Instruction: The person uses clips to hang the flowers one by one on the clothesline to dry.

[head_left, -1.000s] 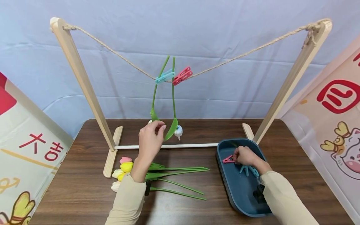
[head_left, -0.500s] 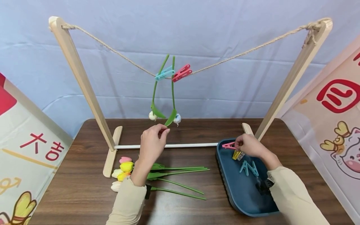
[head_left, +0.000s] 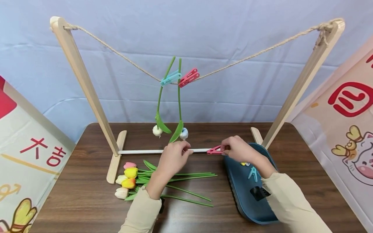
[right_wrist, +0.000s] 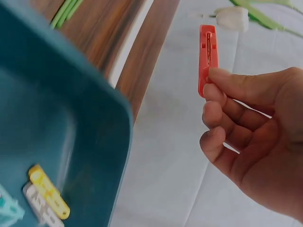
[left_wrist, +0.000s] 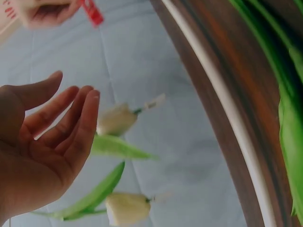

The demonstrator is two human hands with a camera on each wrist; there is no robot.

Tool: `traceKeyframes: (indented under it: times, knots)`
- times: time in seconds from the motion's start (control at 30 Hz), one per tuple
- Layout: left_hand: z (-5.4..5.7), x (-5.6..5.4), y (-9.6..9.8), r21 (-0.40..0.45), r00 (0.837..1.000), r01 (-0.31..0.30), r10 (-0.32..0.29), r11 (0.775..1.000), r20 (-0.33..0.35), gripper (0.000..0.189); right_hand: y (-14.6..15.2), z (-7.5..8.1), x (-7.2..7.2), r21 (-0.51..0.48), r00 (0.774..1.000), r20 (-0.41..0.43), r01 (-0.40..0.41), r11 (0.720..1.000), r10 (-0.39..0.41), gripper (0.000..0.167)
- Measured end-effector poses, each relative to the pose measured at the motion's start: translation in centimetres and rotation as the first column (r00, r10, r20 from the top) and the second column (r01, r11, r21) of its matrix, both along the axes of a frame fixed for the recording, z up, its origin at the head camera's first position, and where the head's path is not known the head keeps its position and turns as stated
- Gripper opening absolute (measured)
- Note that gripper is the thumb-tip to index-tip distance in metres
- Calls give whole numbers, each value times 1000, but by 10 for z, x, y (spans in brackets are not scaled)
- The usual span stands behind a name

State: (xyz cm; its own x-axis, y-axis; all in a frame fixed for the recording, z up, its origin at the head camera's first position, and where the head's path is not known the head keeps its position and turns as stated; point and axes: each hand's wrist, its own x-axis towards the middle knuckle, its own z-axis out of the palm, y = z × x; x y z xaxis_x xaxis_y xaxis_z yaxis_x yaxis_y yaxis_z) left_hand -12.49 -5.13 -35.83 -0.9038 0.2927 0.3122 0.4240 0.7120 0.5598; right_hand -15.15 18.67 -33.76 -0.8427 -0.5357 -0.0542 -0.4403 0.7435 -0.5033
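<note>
My right hand (head_left: 239,149) pinches a pinkish-red clothespin (head_left: 215,150) between thumb and fingers, just left of the tray. In the right wrist view that clothespin (right_wrist: 208,54) stands out beyond the fingertips. My left hand (head_left: 174,157) holds nothing; in the left wrist view its fingers are loosely bent and apart from the flowers. Above it, two artificial tulips hang head down from a rope: a white tulip (head_left: 157,130) by a light blue clothespin (head_left: 171,78), and a blue-white tulip (head_left: 184,133) by a red clothespin (head_left: 188,78).
Several tulips (head_left: 131,172) lie on the table with stems pointing right. A dark blue tray (head_left: 242,197) at the right holds light blue, yellow and white clothespins. Wooden posts (head_left: 84,81) carry the rope (head_left: 250,58), and a white rod (head_left: 140,151) joins their feet.
My right hand has lifted the pinkish-red clothespin out of the tray and moved left with it. My left hand has let go of the blue-white tulip's leaf and moved right and down.
</note>
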Motion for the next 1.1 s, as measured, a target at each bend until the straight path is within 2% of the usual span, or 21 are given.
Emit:
traceKeyframes:
  times: [0.17,0.3,0.43,0.6,0.77,0.93,1.1]
  knots:
    - [-6,2,9,-57,997,74,-73,996,19,16,-18,0,4,-32,999,0,-51,998,51,10]
    - [-9,2,11,-69,995,94,-93,993,21,11,-27,1,6,-66,995,-20,-99,993,98,11]
    - [-10,2,10,-87,995,100,-101,991,-17,4,-32,3,7,-95,992,-41,-125,988,121,12]
    - [-8,2,5,-72,993,99,-103,992,-51,4,-33,4,8,-146,994,-56,-99,984,92,8]
    - [-5,2,0,-39,994,94,-96,995,-57,4,-30,4,6,-168,992,-101,-86,982,70,37]
    - [-4,2,-3,-12,994,95,-96,995,-61,4,-27,2,5,-203,988,-140,-97,974,69,30]
    - [-1,2,-4,-4,995,84,-85,996,-51,4,-26,-1,6,-271,984,-171,-93,958,47,30]
